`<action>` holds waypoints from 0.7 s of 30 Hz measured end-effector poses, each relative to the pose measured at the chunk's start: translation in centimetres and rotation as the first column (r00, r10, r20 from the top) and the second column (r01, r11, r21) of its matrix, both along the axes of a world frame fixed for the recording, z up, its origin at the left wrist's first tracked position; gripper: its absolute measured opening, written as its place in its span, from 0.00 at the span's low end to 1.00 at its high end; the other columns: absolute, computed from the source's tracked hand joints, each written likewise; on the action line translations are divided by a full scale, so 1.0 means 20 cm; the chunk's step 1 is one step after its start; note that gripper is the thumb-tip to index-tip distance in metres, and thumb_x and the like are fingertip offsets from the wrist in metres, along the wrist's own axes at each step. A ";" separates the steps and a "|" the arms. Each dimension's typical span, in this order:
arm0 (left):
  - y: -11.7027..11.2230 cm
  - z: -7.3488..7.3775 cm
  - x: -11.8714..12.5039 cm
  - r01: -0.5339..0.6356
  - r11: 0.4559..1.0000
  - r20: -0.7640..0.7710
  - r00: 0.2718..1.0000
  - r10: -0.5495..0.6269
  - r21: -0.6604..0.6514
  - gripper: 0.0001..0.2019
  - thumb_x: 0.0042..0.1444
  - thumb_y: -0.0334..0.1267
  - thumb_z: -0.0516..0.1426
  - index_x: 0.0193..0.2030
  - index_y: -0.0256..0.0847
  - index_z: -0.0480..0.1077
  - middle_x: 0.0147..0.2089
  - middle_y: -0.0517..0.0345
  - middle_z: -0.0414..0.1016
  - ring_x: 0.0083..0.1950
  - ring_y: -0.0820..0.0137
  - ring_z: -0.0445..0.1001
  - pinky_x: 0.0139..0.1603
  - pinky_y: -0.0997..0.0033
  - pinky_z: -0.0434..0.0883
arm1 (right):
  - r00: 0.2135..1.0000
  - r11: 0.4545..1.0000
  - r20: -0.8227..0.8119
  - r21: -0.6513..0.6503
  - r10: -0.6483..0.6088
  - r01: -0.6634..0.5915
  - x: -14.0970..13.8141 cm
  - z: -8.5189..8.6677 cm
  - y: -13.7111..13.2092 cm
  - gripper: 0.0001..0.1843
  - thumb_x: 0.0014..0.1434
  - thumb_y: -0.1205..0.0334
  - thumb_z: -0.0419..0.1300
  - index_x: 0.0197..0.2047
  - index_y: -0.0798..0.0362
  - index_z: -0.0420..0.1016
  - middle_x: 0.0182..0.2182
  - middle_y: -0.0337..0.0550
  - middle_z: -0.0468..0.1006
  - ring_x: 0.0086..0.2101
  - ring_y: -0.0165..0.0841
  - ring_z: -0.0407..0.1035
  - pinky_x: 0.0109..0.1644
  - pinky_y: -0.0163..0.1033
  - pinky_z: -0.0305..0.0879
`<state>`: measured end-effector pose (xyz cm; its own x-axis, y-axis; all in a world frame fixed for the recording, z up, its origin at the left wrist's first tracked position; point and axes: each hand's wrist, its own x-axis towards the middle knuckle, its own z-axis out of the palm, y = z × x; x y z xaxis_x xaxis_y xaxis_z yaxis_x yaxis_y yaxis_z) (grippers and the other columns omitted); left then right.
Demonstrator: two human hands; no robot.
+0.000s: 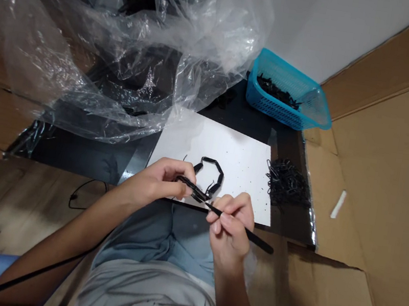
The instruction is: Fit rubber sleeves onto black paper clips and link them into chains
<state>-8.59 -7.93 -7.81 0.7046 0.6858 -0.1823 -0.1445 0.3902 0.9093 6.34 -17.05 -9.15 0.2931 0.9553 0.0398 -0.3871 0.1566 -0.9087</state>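
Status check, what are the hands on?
Left hand gripping black plastic piece. Right hand pinching black strip, tip against that piece. Black loop on white board just beyond. Plastic sheeting further back.

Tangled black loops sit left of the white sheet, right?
No, wrong side: the tangled black loops sit to the right of the white sheet, not the left, as the head view shows.

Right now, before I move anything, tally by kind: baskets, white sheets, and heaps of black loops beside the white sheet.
Teal plastic basket: 1
White sheet: 1
Heap of black loops: 1
Total: 3
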 end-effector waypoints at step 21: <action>-0.02 0.01 0.01 0.009 0.995 -0.084 0.996 0.000 0.102 0.06 0.47 0.35 0.57 0.25 0.36 0.64 0.20 0.66 0.61 0.23 0.78 0.58 0.23 0.78 0.53 | 0.999 0.982 0.025 0.184 -0.038 0.033 0.15 0.08 -0.03 0.05 0.49 0.72 0.57 0.29 0.52 0.67 0.19 0.34 0.73 0.13 0.21 0.50 0.21 0.29 0.54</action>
<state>-8.46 -8.26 -7.53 0.6931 0.7006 -0.1697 -0.0649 0.2950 0.9533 9.30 -17.70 -7.51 0.3228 0.9200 0.2221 -0.3530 0.3348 -0.8737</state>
